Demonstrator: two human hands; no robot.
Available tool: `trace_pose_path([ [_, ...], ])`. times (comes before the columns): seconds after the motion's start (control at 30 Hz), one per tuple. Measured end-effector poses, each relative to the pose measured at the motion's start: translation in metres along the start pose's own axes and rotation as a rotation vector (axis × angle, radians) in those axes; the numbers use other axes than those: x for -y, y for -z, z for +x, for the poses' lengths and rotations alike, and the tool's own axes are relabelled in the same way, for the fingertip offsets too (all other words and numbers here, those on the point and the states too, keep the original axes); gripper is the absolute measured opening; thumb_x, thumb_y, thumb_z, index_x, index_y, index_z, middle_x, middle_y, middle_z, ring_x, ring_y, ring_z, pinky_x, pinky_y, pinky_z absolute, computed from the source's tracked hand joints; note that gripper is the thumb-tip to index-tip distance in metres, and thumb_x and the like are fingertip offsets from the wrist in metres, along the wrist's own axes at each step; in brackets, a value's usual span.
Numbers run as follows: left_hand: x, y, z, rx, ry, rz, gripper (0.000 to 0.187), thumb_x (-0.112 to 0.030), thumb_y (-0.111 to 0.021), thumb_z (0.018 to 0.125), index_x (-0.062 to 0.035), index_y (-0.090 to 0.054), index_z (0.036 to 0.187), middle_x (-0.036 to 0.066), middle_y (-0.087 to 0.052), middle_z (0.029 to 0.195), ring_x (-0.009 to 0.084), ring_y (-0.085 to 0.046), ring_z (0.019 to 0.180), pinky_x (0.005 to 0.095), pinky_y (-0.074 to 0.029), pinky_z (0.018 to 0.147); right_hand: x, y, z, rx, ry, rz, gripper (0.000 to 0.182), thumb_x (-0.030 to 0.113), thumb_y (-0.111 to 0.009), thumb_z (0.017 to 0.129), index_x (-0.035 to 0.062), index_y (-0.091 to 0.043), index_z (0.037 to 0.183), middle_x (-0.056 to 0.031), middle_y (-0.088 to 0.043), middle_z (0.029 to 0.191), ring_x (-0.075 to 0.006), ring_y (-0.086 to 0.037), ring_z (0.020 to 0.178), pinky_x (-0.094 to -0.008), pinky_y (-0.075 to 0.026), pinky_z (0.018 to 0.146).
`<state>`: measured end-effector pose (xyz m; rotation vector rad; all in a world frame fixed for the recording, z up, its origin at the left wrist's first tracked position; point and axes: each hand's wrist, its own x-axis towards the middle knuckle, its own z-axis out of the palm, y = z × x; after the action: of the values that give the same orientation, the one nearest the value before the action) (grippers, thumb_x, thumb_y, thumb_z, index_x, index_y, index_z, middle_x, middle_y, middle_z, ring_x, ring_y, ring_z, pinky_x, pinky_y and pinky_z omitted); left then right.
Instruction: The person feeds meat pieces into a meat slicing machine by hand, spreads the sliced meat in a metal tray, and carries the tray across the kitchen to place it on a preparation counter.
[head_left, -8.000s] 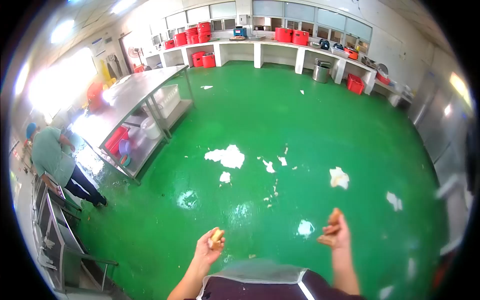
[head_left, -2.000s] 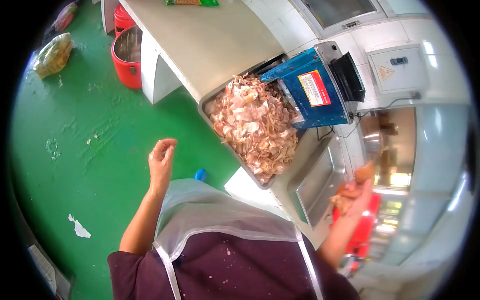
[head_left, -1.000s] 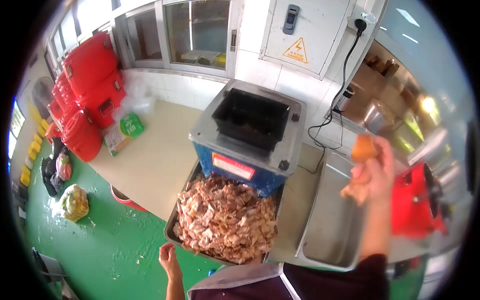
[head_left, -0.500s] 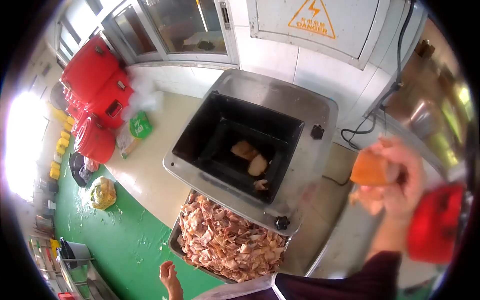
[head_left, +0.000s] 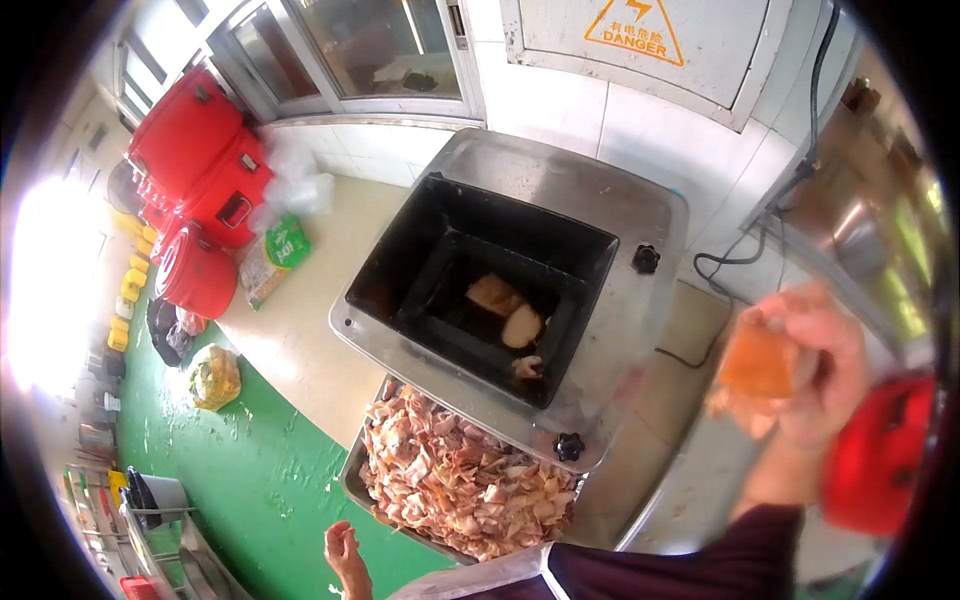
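Note:
On the right, my right hand (head_left: pixel 825 365) is wrapped round an orange-brown block (head_left: pixel 758 362), with paler pieces of something below it. At the bottom, left of the metal tray (head_left: pixel 352 478), my left hand (head_left: pixel 345 552) has its fingers curled; what they hold, if anything, is hidden. A heap of cut pale-pink meat (head_left: pixel 460 480) fills that tray. Above it stands a steel machine (head_left: pixel 510 165) with a black rectangular hopper (head_left: pixel 400 270). Several brownish and pale pieces (head_left: pixel 522 326) lie at the hopper's bottom.
Red lidded containers (head_left: pixel 188 135) and a green-and-clear bag (head_left: pixel 287 242) stand at the left. A filled plastic bag (head_left: pixel 213 378) lies on the green floor. A black cable (head_left: pixel 812 110) hangs by the wall. Another red container (head_left: pixel 880 450) is at the right edge.
The view has shifted slightly. My right hand, still round the orange-brown block, is a little lower and further right. My left hand has barely moved.

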<state>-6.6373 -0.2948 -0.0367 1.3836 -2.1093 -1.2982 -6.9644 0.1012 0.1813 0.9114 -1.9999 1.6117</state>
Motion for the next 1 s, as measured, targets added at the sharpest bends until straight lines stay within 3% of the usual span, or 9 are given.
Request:
trace_pose_path([
  [0.4, 0.011, 0.002, -0.014, -0.034, 0.010, -0.078, 0.013, -0.008, -0.048, 0.083, -0.0056, -0.055, 0.094, 0.001, -0.055, 0.087, 0.0114, -0.053, 0.080, 0.0242, -0.041, 0.063, 0.016, -0.005, 0.023, 0.087, 0.098, 0.040, 0.045, 0.022, -0.072, 0.059, -0.0040, -0.056, 0.093, -0.0139, -0.059, 0.080, -0.0221, -0.058, 0.075, -0.0462, -0.045, 0.087],
  [0.63, 0.016, 0.002, -0.018, -0.035, 0.002, -0.084, 0.013, -0.008, -0.048, 0.083, -0.0054, -0.055, 0.094, 0.001, -0.056, 0.087, 0.0109, -0.053, 0.078, 0.0235, -0.041, 0.062, 0.014, -0.009, 0.033, 0.188, 0.190, 0.051, 0.041, 0.017, -0.071, 0.066, -0.0044, -0.056, 0.098, -0.0126, -0.059, 0.079, -0.0228, -0.060, 0.073, -0.0466, -0.044, 0.089],
  [0.73, 0.016, 0.003, -0.020, -0.043, 0.003, -0.098, 0.013, -0.008, -0.048, 0.083, -0.0054, -0.055, 0.094, 0.001, -0.056, 0.087, 0.0107, -0.053, 0.078, 0.0233, -0.041, 0.062, 0.013, -0.006, 0.052, 0.324, 0.297, -0.043, 0.046, 0.018, -0.072, 0.064, -0.0034, -0.054, 0.101, -0.0147, -0.057, 0.091, -0.0233, -0.056, 0.086, -0.0437, -0.045, 0.086],
  [0.83, 0.013, 0.002, -0.022, -0.043, -0.005, -0.091, 0.013, -0.008, -0.049, 0.083, -0.0055, -0.055, 0.094, 0.001, -0.056, 0.087, 0.0107, -0.053, 0.078, 0.0232, -0.041, 0.062, 0.022, -0.018, 0.064, 0.382, 0.244, -0.108, 0.044, 0.013, -0.071, 0.063, 0.0005, -0.056, 0.103, -0.0103, -0.059, 0.091, -0.0231, -0.058, 0.086, -0.0401, -0.048, 0.082],
  [0.93, 0.014, 0.002, -0.021, -0.042, -0.015, -0.097, 0.013, -0.009, -0.049, 0.083, -0.0057, -0.056, 0.094, 0.001, -0.057, 0.088, 0.0111, -0.054, 0.078, 0.0233, -0.041, 0.062, 0.018, -0.047, 0.092, 0.588, 0.338, -0.141, 0.041, 0.012, -0.069, 0.066, 0.0066, -0.058, 0.105, -0.0069, -0.060, 0.088, -0.0221, -0.060, 0.075, -0.0342, -0.050, 0.074],
  [1.0, 0.016, 0.003, -0.023, -0.041, -0.015, -0.101, 0.014, -0.009, -0.049, 0.083, -0.0059, -0.056, 0.094, 0.001, -0.057, 0.088, 0.0113, -0.054, 0.078, 0.0234, -0.041, 0.062, 0.019, -0.061, 0.097, 0.784, 0.357, -0.349, 0.041, 0.011, -0.068, 0.066, 0.0112, -0.059, 0.106, -0.0055, -0.060, 0.085, -0.0215, -0.060, 0.069, -0.0304, -0.050, 0.066],
])
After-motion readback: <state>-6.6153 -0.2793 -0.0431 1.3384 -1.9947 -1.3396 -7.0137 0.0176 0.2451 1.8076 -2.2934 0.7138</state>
